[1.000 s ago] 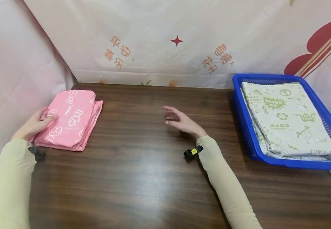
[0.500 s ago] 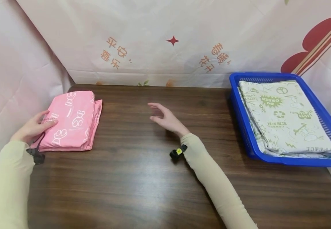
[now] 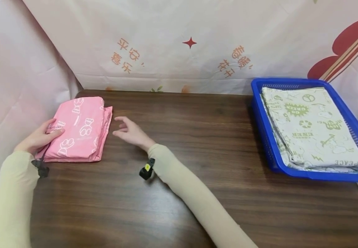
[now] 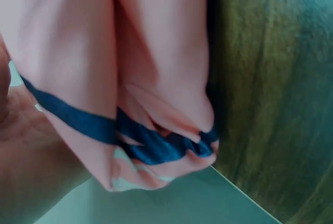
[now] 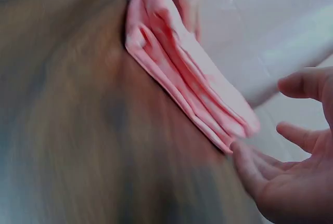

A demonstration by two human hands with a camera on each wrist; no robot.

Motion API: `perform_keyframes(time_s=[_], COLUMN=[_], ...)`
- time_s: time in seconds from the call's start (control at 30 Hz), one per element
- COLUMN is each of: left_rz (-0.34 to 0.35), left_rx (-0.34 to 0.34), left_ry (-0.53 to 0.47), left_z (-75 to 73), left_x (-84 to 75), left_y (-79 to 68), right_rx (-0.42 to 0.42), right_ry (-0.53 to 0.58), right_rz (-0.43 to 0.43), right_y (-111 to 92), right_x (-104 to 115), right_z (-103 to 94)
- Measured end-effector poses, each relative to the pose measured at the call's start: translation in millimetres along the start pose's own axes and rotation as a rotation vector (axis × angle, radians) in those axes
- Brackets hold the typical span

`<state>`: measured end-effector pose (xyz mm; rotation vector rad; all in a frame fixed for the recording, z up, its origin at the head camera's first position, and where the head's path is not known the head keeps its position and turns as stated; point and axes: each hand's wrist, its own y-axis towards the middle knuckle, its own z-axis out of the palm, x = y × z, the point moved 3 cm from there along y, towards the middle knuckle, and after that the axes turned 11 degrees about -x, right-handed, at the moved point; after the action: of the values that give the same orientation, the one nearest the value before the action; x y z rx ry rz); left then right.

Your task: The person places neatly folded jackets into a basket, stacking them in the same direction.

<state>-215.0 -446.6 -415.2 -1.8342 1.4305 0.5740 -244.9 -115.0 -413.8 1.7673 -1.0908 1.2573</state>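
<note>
A folded pink cloth (image 3: 81, 134) with white cartoon outlines lies at the left of the table, in several thick layers. Its left edge is gripped by my left hand (image 3: 34, 140), thumb on top, with part of the fingers hidden. In the left wrist view, a dark blue band (image 4: 151, 148) runs along the end of the layers. My right hand (image 3: 132, 133) hovers just right of the cloth, fingers spread and slightly bent, holding nothing. In the right wrist view, the fingertips overlap the cloth's near corner.
A blue plastic basket (image 3: 267, 148) stands at the right with a folded white-and-green printed cloth (image 3: 315, 127) in it. The brown wooden table (image 3: 197, 165) meets printed curtains (image 3: 166, 41) at the back and sides.
My right hand has travelled left across the table, from the middle to beside the pink cloth. My left hand keeps its place; the cloth has turned slightly.
</note>
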Motion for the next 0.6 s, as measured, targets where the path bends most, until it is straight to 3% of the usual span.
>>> perform_keyframes(time_s=[0.23,0.33,0.47,0.6], left_rz=[0.016,0.021,0.028,0.018], left_rx=[-0.011,-0.026,-0.044,-0.058], left_ry=[-0.018,-0.023,-0.029,-0.035], left_z=[0.3,0.3,-0.6,-2.0], left_x=[1.2,0.9,0.2,0.0], left_y=[-1.6,-1.9,-2.4,-1.8], right_rx=[-0.009,-0.002,0.029,0.016], right_ry=[0.219,0.382,0.554,0.561], right_rz=[0.204,0.277,0.314,0.324], right_y=[11,13,12,9], right_x=[-10,-16,-18,-15], right_z=[43.6,53.6,62.0,67.0])
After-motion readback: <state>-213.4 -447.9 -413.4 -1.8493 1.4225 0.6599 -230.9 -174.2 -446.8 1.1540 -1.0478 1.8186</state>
